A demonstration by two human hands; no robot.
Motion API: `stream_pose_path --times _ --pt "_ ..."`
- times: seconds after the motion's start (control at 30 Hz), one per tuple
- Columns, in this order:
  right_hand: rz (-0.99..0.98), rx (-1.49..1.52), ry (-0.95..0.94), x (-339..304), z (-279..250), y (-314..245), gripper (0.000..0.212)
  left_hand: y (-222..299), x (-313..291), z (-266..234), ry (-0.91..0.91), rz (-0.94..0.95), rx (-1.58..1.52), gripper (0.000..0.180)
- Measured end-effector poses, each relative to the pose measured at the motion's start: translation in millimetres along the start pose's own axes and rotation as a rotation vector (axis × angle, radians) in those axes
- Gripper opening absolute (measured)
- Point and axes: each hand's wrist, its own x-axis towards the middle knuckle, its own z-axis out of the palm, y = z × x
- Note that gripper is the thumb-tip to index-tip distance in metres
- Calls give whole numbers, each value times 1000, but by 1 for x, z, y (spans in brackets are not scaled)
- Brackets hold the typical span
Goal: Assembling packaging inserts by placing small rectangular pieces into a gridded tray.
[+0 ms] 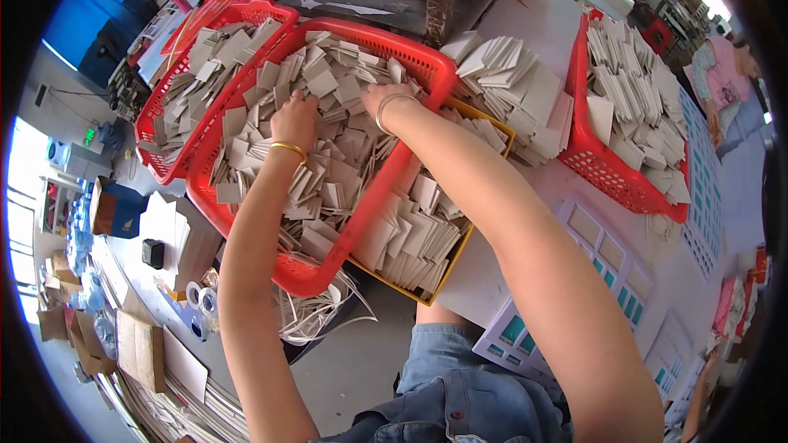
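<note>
Both my hands are down among small white card pieces (pixel 345 172) heaped loosely in a red plastic basket (pixel 324 279). My left hand (pixel 295 121), with a gold bangle at its wrist, bends its fingers closed over the pieces near the basket's middle; whatever lies under the fingertips is hidden. To its right, my right hand (pixel 387 101) with a silver bangle touches the heap near the far right side. Its fingers are mostly covered by the hand itself. Beside the basket, a yellow-edged box (pixel 460 248) holds rows of similar pieces.
Another red basket (pixel 168 166) of pieces adjoins on the left. Card stacks (pixel 525 94) and a filled red basket (pixel 574 152) stand to the right. Lilac trays with compartments (pixel 595 234) lie near my right arm. A person in pink (pixel 726 74) is at the far right.
</note>
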Motion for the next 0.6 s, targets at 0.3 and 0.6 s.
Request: stream_pose_path --times 0.3,0.6 --pt "-200 124 121 -13 -15 39 29 -2 5 -20 231 0 -247 16" --pt "97 669 530 -248 -37 163 23 35 -6 -62 298 9 -479 10"
